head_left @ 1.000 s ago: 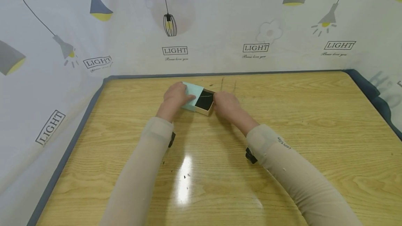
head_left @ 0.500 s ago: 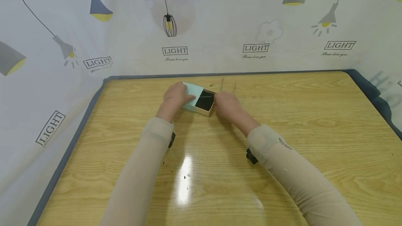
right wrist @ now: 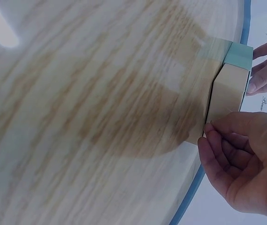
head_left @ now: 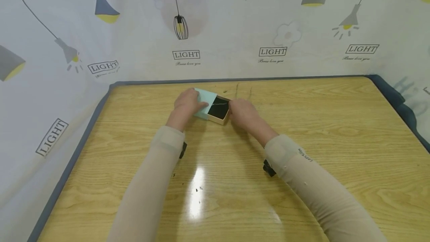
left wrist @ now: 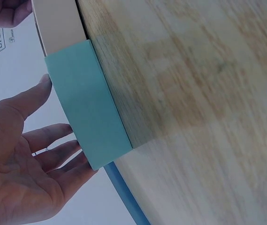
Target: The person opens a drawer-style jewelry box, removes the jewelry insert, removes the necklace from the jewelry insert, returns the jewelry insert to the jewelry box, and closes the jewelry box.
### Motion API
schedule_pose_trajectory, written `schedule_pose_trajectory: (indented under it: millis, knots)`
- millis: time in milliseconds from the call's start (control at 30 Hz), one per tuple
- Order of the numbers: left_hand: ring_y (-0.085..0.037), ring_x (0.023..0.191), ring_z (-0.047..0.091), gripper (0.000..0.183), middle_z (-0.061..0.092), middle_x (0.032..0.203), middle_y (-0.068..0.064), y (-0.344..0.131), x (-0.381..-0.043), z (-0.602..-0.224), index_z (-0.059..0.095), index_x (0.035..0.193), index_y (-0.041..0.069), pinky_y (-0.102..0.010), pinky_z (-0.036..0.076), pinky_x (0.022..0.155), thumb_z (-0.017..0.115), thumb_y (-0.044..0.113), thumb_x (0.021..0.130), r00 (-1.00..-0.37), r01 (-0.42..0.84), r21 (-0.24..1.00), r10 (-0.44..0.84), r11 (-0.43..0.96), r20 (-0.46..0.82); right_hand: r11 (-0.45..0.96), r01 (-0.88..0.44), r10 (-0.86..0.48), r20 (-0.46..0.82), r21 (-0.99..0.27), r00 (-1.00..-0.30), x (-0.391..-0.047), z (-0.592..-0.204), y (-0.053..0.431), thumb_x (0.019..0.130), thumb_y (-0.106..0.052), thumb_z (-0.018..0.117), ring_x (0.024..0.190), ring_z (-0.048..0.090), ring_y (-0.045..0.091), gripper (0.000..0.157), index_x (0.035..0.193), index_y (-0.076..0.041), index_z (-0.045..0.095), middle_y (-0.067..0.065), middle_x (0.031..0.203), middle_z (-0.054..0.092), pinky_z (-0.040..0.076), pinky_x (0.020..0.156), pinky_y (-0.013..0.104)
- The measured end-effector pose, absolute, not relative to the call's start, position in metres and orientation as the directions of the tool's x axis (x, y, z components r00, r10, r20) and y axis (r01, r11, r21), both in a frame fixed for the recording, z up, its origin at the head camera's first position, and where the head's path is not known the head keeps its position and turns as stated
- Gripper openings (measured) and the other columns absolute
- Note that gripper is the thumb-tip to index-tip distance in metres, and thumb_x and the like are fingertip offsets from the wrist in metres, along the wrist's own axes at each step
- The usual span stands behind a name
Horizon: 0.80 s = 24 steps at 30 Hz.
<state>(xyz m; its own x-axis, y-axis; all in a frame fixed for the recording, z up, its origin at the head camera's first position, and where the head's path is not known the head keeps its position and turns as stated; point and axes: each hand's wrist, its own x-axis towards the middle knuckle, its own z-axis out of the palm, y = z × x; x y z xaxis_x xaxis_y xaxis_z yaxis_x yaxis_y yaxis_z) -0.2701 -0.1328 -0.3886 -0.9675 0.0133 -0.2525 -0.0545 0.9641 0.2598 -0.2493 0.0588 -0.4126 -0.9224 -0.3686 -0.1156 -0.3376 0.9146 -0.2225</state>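
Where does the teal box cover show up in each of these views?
Head: the teal box cover sits just left of centre, partly hidden by the left hand.
Left wrist: cover left of centre.
Right wrist: cover upper right, near the edge.
Shared landmark: the cream tray sticking out of the cover in all three.

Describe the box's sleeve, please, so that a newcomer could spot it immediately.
On the wooden table, near its far edge, lies a partly open box. The left hand grips its sleeve, the pale turquoise part, unlike the tan tray protruding from it.

Lamp-print backdrop (head_left: pixel 228 29) behind wooden table (head_left: pixel 336 133)
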Motion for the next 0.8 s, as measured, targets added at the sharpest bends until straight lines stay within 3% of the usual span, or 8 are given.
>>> schedule_pose_trajectory:
  millis: [533,800]
  knots:
    - [-0.025,0.104,0.057,0.059,0.056,0.137,-0.014,-0.1342,-0.2696,-0.3891,0.057,0.134,0.003,-0.038,0.055,0.092,0.066,0.045,0.094,-0.968,-0.049,0.260,0.018,0.964,-0.249,0.915,-0.330,-0.361,-0.109,-0.231,-0.926,-0.2492,-0.4143,0.0606,0.095,-0.011,0.061,0.086,0.068,0.026,0.011,0.097,-0.002,0.067,0.012,0.096,0.072,0.059,0.075,0.039]
    - [-0.026,0.107,0.058,0.062,0.052,0.146,-0.014,-0.1339,-0.2693,-0.3885,0.054,0.138,0.003,-0.039,0.054,0.094,0.066,0.045,0.094,-0.967,-0.050,0.262,0.019,0.964,-0.253,0.911,-0.341,-0.370,-0.098,-0.231,-0.924,-0.2468,-0.4129,0.0616,0.095,-0.011,0.061,0.084,0.067,0.026,0.011,0.096,-0.002,0.067,0.012,0.094,0.072,0.059,0.074,0.040]
